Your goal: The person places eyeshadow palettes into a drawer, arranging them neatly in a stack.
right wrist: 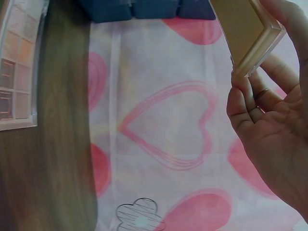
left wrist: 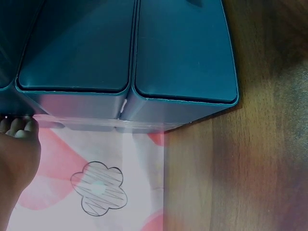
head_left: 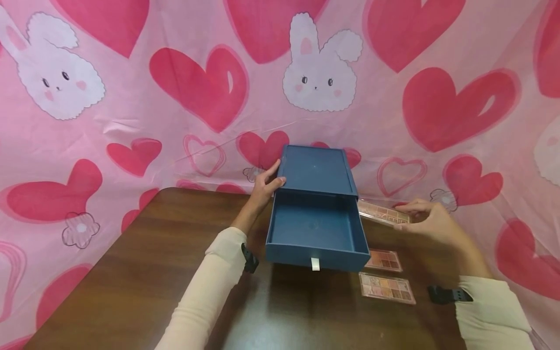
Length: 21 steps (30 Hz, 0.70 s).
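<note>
A blue drawer cabinet [head_left: 318, 170] stands toward the back of the table, its top drawer [head_left: 312, 223] pulled out and bare inside. My left hand [head_left: 264, 188] holds the cabinet's upper left edge, thumb at the top edge and fingers along the side; the left wrist view shows curled fingers at the cabinet wall. Between thumb and fingers, my right hand [head_left: 430, 222] pinches an eyeshadow palette [head_left: 382, 213] by its right end, just right of the drawer and above the table. In the right wrist view the tan underside of that palette [right wrist: 240, 31] shows.
Two more palettes lie on the wooden table [head_left: 175, 253], right of the drawer: a reddish one [head_left: 385, 260], partly hidden by it, and a lighter one [head_left: 387, 288] nearer me. A white pull tab [head_left: 315, 264] hangs on the drawer front. Pink heart-print cloth [head_left: 262, 97] hangs behind.
</note>
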Each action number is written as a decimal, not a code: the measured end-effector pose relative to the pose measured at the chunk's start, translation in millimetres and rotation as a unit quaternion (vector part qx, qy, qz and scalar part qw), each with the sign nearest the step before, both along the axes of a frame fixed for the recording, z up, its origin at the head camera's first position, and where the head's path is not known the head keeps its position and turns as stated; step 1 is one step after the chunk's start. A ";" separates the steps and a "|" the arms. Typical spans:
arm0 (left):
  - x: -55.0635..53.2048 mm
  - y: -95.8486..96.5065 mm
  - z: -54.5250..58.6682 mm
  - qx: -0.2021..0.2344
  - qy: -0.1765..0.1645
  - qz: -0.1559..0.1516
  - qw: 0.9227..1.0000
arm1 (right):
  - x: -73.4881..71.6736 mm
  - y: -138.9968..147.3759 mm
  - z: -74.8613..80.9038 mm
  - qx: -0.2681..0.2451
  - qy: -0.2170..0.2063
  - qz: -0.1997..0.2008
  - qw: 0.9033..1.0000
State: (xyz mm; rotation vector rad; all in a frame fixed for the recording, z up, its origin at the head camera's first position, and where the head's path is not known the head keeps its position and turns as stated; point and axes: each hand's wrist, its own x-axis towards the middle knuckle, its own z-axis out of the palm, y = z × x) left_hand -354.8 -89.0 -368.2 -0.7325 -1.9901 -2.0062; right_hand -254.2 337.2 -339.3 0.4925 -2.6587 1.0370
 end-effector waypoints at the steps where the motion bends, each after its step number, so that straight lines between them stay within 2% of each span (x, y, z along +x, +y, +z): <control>1: 0.0 0.4 -0.1 0.002 0.001 -0.001 1.000 | 1.2 -0.1 1.3 -0.004 0.006 0.005 1.000; 7: -0.9 1.4 -1.5 0.004 0.004 0.000 1.000 | 8.8 0.7 10.5 -0.022 0.037 0.038 0.998; 14: -0.4 2.2 -2.2 0.014 0.001 -0.003 1.000 | 19.0 0.4 23.1 -0.034 0.012 0.036 0.999; 21: -1.1 2.3 -2.1 0.017 0.000 -0.003 1.000 | 27.0 -0.5 37.0 -0.018 0.053 0.046 0.997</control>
